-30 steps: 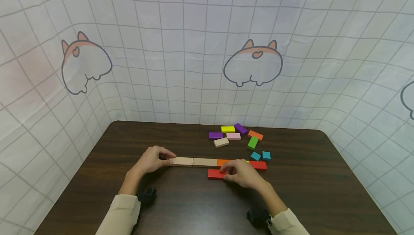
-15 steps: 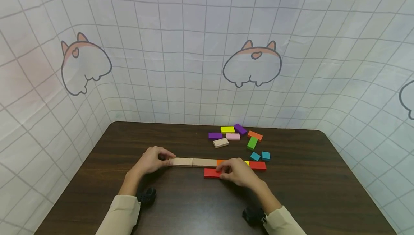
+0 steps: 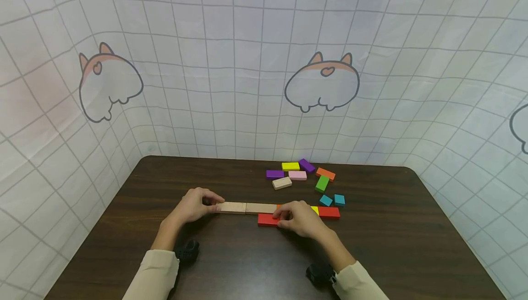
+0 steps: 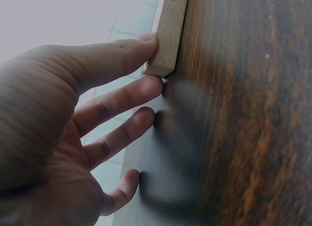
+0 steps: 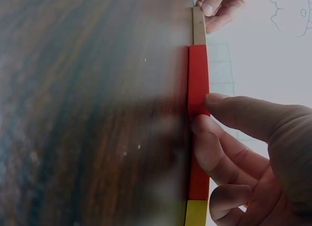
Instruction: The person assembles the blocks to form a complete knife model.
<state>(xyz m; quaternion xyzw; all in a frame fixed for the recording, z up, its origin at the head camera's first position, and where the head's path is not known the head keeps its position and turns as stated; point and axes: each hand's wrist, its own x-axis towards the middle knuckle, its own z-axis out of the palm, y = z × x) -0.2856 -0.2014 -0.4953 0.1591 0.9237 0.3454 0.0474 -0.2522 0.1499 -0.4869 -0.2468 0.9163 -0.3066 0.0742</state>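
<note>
In the head view, my left hand (image 3: pixel 195 205) is at the left end of a row of blocks. It pinches the end of a plain wooden block (image 3: pixel 232 207); in the left wrist view the thumb lies against the block's side (image 4: pixel 170 33) and the other fingertips touch the table. My right hand (image 3: pixel 303 219) holds a red block (image 3: pixel 267 219) by its right end, between thumb and fingers, just in front of the row. A second wooden block (image 3: pixel 261 208) continues the row, then orange, yellow (image 3: pixel 315 209) and red (image 3: pixel 329 213) blocks, partly hidden by the right hand.
Behind the row lie loose blocks: purple (image 3: pixel 274 175), yellow (image 3: pixel 290 166), pink (image 3: pixel 297 175), wooden (image 3: pixel 282 183), orange (image 3: pixel 326 174) and green (image 3: pixel 322 184). Two small blue blocks (image 3: pixel 339 200) sit near the row's right end. A patterned cloth (image 3: pixel 231 121) surrounds the dark table (image 3: pixel 231 263).
My right hand has slid the front red block a little leftward and closer to the row. The left hand has stayed at the wooden block's end.
</note>
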